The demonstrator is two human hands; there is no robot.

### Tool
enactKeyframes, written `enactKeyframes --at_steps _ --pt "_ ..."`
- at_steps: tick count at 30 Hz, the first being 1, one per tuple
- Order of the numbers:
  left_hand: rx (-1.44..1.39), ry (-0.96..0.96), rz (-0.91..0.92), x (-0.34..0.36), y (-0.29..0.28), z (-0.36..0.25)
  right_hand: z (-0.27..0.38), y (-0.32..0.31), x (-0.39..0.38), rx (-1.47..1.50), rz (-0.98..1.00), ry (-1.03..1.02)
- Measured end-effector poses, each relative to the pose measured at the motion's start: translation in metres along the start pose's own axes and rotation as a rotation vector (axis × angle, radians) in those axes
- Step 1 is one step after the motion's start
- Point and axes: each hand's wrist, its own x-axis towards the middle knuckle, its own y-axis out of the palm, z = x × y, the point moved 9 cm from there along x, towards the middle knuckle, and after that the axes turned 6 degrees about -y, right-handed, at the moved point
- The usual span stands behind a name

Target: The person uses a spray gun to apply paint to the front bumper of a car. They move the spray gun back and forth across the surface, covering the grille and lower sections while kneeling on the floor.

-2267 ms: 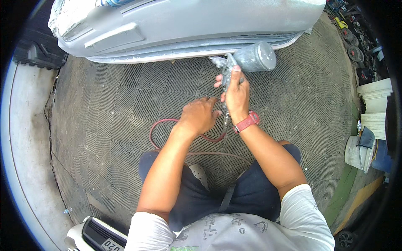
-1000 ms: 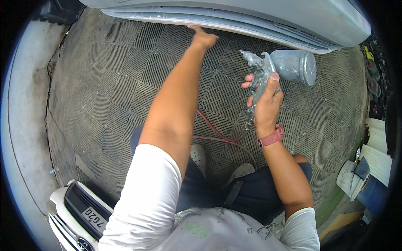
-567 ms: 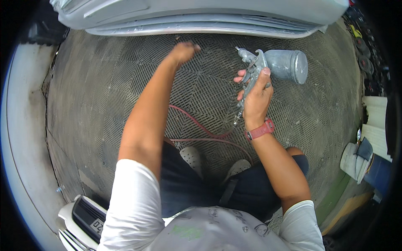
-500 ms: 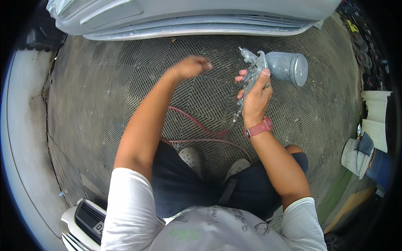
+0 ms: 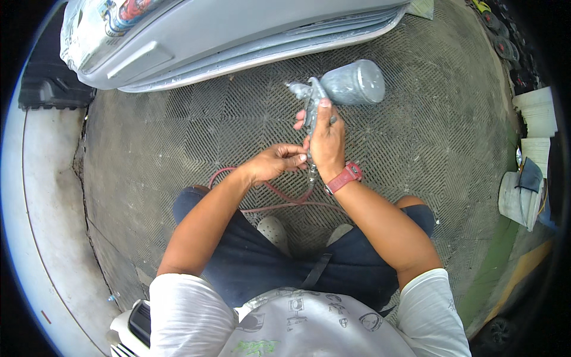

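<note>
Spray gun (image 5: pixel 316 98): where is it, and what holds it?

It is on the person's side of the bumper (image 5: pixel 226 44), near the lower edge but not touching it. The right hand (image 5: pixel 328 140) has its grip wrapped around the handle.

And the left hand (image 5: pixel 270 163)?

It is farther from the bumper, just beside the lower end of the handle. Thumb and fingers are drawn close together. Whether this narrow grip pinches some small part, I cannot tell.

How far is the work, in your opinion?

Some things are done: the cup (image 5: pixel 352 83) is mounted, the red hose (image 5: pixel 295 200) is joined under the handle, and the face of the bumper looks evenly grey. I judge that the spray gun is ready but is not spraying, because no mist is visible in front of the bumper. How much is left, I cannot say; the pale streaks along the bumper's lower slats may be finished or not.

Is there any writing?

The wrapping (image 5: pixel 122 16) at the left end of the bumper has colourful printing, cut by the view. The pale shirt (image 5: pixel 321 324), well apart from the bumper, carries small dark drawings and a green mark. On the bumper itself I find no readable label.
</note>
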Motion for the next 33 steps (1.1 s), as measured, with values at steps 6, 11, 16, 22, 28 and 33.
enactKeyframes --at_steps 6,11,16,22,28,33 --pt "-0.120 0.086 0.025 0.014 0.010 0.003 0.000 -0.007 0.003 -0.021 0.010 -0.041" --pt "-0.052 0.122 0.015 0.030 0.013 -0.008 0.008 -0.032 0.008 -0.053 -0.154 -0.145" --pt "0.103 0.080 -0.593 0.050 -0.077 -0.052 0.011 -0.038 0.008 -0.033 -0.197 -0.092" --pt "-0.372 0.160 -0.719 0.090 -0.127 -0.101 0.021 -0.026 0.003 0.020 -0.159 -0.101" --pt "-0.560 0.341 -0.596 0.133 -0.094 -0.143 0.031 -0.034 -0.001 0.031 -0.187 -0.137" --pt "-0.534 0.434 -0.561 0.135 -0.074 -0.152 0.035 -0.039 0.003 0.045 -0.200 -0.145"
